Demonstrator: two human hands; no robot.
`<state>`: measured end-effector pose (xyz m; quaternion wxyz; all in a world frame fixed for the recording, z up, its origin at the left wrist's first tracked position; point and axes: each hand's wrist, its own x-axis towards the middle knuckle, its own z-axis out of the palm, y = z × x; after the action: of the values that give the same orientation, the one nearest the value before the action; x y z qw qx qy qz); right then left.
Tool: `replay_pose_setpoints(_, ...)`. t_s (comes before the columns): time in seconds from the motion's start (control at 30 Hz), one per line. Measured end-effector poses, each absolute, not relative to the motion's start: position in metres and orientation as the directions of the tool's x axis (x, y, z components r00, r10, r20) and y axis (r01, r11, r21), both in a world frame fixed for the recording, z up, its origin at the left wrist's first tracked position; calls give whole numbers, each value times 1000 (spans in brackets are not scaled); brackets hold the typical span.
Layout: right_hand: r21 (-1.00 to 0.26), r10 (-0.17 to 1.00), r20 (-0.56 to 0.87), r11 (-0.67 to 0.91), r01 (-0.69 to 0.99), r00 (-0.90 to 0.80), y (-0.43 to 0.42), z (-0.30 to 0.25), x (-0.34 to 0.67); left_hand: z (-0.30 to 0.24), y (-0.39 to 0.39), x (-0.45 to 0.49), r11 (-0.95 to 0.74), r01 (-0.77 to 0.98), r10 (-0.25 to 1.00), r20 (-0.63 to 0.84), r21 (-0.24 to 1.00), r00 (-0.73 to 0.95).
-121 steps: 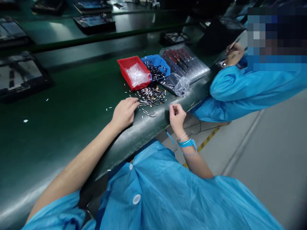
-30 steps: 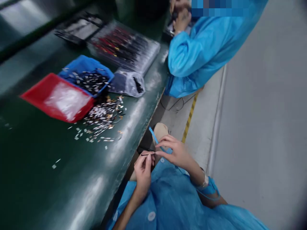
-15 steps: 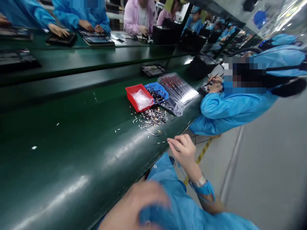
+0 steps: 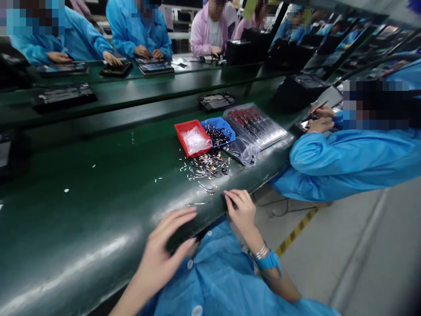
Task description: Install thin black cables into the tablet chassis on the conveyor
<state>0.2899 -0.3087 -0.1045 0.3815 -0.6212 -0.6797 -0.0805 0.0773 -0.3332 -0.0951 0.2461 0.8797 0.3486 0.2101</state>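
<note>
My left hand (image 4: 164,248) is raised over the near table edge, its fingers spread and holding nothing. Beside it on the right, my right hand (image 4: 241,210) is closed in a pinch at the edge. A thin dark cable (image 4: 199,203) with a pale sleeve stretches left from the pinched fingertips; its end between the fingers is hidden. Just beyond lies a loose pile of short cables (image 4: 210,166) with small metal ends. Behind the pile sit a red bin (image 4: 187,151) holding clear plastic bags or small sleeves and a blue bin (image 4: 233,135) full of black cables.
Clear plastic packs (image 4: 259,127) of red and black parts lie right of the bins. Small white bits (image 4: 66,190) are scattered on the green table (image 4: 98,219). A co-worker in a blue sleeve (image 4: 329,153) sits at the right; others work across the table near black devices (image 4: 64,94).
My left hand has swung up from the lower edge and opened toward my right hand. The cable now reaches further left of my right fingertips. The view has turned leftward.
</note>
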Motion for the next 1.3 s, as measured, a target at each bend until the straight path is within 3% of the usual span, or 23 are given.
replay_pose_setpoints(0.13,-471,835,519,101,876,183,-270,-103,318,-99,-314,85,-679,538,675,135,500,726)
replay_pose_setpoints(0.27,-422,867,467,43,906,176,-241,-104,326,-97,-290,80,-785,488,563,112,381,819)
replay_pose_setpoints(0.37,-354,858,501,85,931,112,-245,-105,323,-93,-279,79,-863,439,480,134,252,867)
replay_pose_setpoints(0.47,-371,829,549,126,920,108,-258,-103,322,-90,-274,82,-899,403,431,186,173,883)
replay_pose_setpoints(0.63,-490,852,493,103,866,177,-262,-98,331,-88,-269,85,-920,356,386,219,163,896)
replay_pose_setpoints(0.83,-360,921,382,230,904,-82,-242,-88,337,-91,-268,83,-915,361,396,227,181,889)
replay_pose_setpoints(0.9,-303,939,338,168,938,-59,-242,-85,333,-92,-269,83,-912,367,404,231,184,885)
replay_pose_setpoints(1.0,-263,947,303,-23,965,105,-251,-83,326,-93,-270,83,-905,385,418,222,179,881)
replay_pose_setpoints(1.07,-322,938,292,-90,942,189,-259,-81,327,-93,-271,83,-902,394,427,217,177,878)
replay_pose_setpoints(1.13,-440,936,284,-63,896,206,-264,-80,334,-93,-271,83,-899,400,432,223,177,874)
replay_pose_setpoints(1.3,-612,962,272,162,774,14,-259,-83,357,-94,-272,84,-920,354,385,223,167,896)
